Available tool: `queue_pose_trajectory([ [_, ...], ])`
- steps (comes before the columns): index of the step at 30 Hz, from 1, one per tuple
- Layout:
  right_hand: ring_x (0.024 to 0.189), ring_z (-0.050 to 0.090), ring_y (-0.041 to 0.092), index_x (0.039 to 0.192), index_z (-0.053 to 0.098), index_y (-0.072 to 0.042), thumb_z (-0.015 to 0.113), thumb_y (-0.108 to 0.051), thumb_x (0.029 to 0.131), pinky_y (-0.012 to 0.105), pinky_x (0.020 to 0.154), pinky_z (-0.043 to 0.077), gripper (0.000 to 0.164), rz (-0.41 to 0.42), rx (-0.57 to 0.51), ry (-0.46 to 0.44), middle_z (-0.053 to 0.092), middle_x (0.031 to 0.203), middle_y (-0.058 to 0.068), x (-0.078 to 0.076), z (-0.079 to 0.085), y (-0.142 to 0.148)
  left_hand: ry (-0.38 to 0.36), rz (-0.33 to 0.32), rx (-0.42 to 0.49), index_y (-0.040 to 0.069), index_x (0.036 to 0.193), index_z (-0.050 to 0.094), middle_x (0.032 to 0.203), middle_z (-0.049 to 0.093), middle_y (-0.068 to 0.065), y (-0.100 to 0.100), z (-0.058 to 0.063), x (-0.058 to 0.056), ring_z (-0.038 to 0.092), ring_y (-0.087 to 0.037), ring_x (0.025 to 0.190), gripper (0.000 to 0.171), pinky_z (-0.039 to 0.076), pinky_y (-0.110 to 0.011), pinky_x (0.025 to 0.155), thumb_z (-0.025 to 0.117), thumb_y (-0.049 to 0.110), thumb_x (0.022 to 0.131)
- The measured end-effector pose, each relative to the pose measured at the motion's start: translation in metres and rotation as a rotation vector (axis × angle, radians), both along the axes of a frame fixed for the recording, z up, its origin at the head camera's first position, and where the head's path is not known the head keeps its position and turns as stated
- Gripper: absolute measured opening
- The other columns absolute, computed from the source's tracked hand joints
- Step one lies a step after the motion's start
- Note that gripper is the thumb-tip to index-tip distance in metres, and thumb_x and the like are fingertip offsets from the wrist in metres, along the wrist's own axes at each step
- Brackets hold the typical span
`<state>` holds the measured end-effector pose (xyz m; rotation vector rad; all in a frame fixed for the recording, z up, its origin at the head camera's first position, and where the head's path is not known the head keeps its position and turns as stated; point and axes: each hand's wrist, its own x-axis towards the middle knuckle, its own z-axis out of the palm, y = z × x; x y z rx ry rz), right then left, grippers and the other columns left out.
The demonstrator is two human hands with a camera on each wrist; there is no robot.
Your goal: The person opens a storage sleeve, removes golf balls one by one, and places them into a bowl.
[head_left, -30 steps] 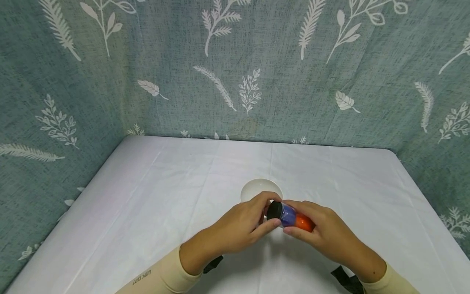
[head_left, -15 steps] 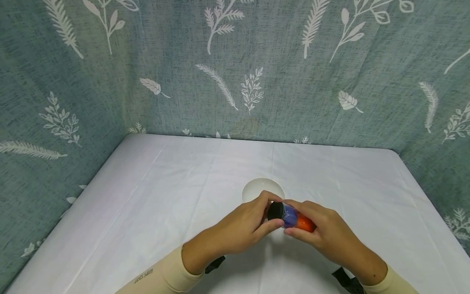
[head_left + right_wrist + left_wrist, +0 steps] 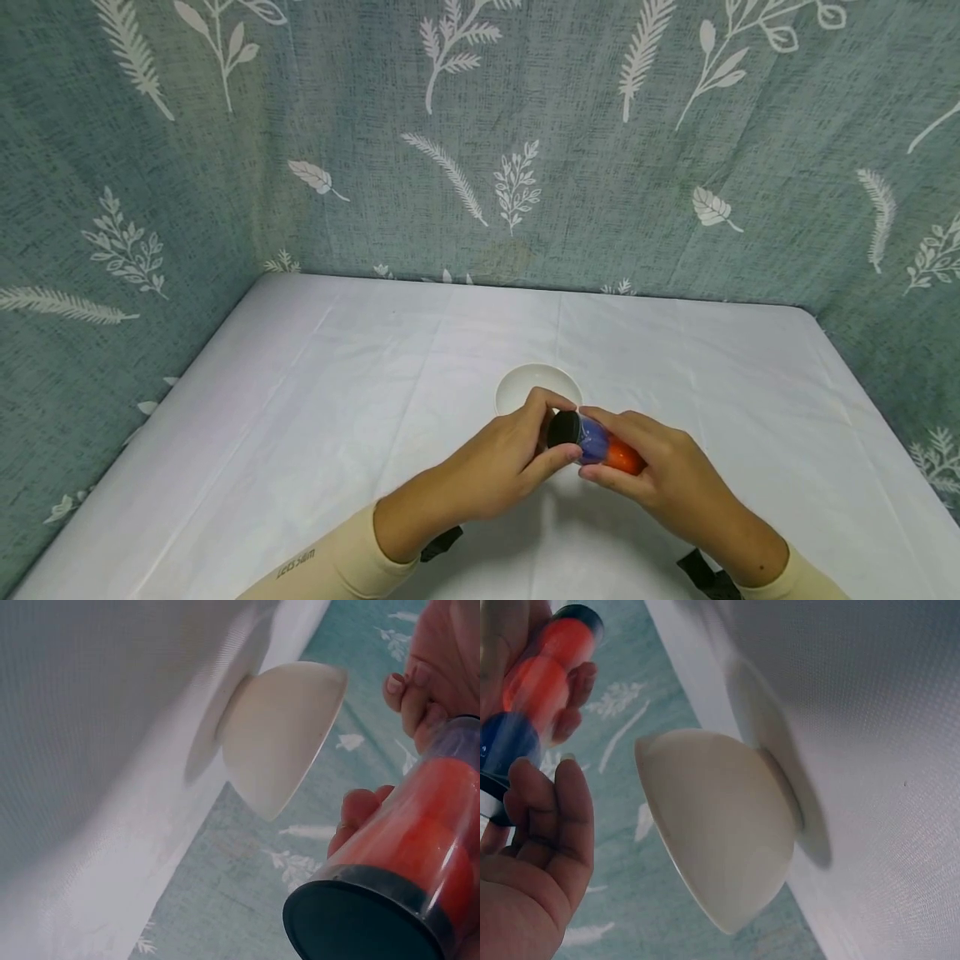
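A clear tube of balls (image 3: 594, 442) with dark caps at both ends is held between my two hands, tilted, above the table. It contains one blue ball and orange balls (image 3: 397, 832). My right hand (image 3: 667, 471) grips the tube around its orange part. At the other end, beside the blue ball, my left hand (image 3: 491, 462) pinches the black cap (image 3: 564, 429) between thumb and fingers. The left wrist view shows these fingers curled at the cap and the tube (image 3: 536, 694) running up into the right hand. Just beyond the hands stands a white bowl (image 3: 528, 383), partly hidden by the left hand.
A white cloth covers the table (image 3: 337, 375), and the bowl's foot (image 3: 784, 787) rests on it. Patterned green-blue fabric (image 3: 360, 183) hangs along the back and sides. Dark straps (image 3: 442, 543) show under both wrists.
The head view has shifted slightly. Both hands keep the same hold on the tube and cap, with barely visible movement.
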<state>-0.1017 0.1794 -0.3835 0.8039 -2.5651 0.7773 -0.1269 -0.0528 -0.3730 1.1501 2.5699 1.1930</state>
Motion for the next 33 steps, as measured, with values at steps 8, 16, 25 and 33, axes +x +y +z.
queue_pose_trajectory([
  [8, 0.083, 0.066, 0.007, 0.13, 0.067, -0.019, 0.085, -0.034, 0.077, 0.024, 0.068, 0.058, 0.058, -0.004, 0.0, 0.06, 0.073, 0.106, -0.001, 0.0009, -0.0024, -0.0011, 0.0, 0.003, -0.012, 0.014, 0.135, 0.034, 0.089, 0.051, 0.005, 0.0004, -0.0015, 0.0002, 0.049, -0.004, 0.072, 0.045, 0.042, -0.016, 0.063, 0.048, 0.044, 0.104],
  [16, 0.081, 0.067, 0.008, 0.13, 0.067, -0.018, 0.083, -0.039, 0.078, 0.022, 0.067, 0.058, 0.058, -0.008, -0.008, 0.119, 0.074, 0.104, -0.001, 0.0017, -0.0038, -0.0026, 0.001, 0.008, 0.003, 0.015, 0.135, 0.035, 0.088, 0.05, 0.005, -0.0005, -0.0015, 0.0005, 0.048, -0.004, 0.072, 0.045, 0.041, -0.016, 0.063, 0.047, 0.045, 0.104],
  [25, 0.079, 0.067, 0.009, 0.129, 0.067, -0.018, 0.081, -0.043, 0.08, 0.023, 0.065, 0.058, 0.057, -0.013, 0.0, 0.148, 0.074, 0.103, 0.0, 0.0023, -0.0045, -0.0049, -0.008, 0.017, 0.03, 0.015, 0.133, 0.036, 0.084, 0.048, 0.005, -0.0009, -0.0008, 0.0009, 0.045, -0.004, 0.069, 0.04, 0.039, -0.016, 0.062, 0.047, 0.041, 0.105],
  [33, 0.077, 0.064, 0.006, 0.127, 0.068, -0.017, 0.08, -0.044, 0.081, 0.018, 0.064, 0.055, 0.055, -0.021, 0.011, 0.174, 0.074, 0.101, -0.001, 0.0025, -0.0045, -0.0054, -0.023, 0.012, 0.066, 0.017, 0.131, 0.037, 0.081, 0.047, 0.005, -0.0009, -0.0014, 0.0004, 0.043, -0.003, 0.067, 0.035, 0.038, -0.016, 0.06, 0.048, 0.037, 0.105],
])
